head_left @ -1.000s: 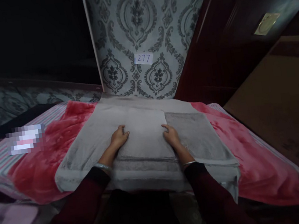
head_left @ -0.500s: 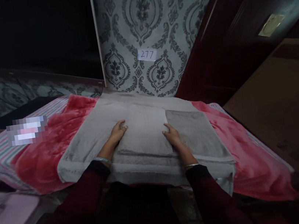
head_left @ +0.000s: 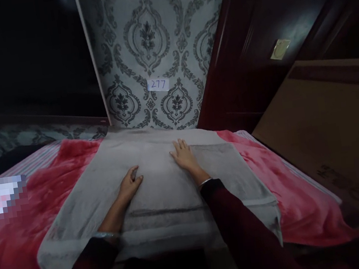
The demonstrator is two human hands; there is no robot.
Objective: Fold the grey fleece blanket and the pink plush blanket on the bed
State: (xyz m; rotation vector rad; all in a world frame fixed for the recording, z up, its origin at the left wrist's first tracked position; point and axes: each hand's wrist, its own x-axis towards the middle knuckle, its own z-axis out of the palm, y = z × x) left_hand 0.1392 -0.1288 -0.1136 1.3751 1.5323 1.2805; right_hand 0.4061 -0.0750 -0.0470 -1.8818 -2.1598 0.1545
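Note:
A folded pale grey cloth point(head_left: 163, 190), soft like a towel, lies flat on a larger grey cloth point(head_left: 88, 196) spread beneath it. My left hand point(head_left: 129, 186) rests by the folded cloth's left edge, thumb and fingers curved apart with a gap between them. On the folded cloth's upper right part, my right hand point(head_left: 184, 155) lies palm down with its fingers stretched out. Neither hand grips anything that I can see.
A red plush blanket point(head_left: 290, 190) shows on both sides over a striped cover point(head_left: 32, 159). At the right stands a cardboard box point(head_left: 329, 131). A dark television point(head_left: 22, 63) is at the upper left. A paper marked 277 point(head_left: 158, 84) is on the patterned wall.
My right hand has moved from the folded cloth's right edge up onto its top and flattened. My left hand stays near the left edge. The view has shifted.

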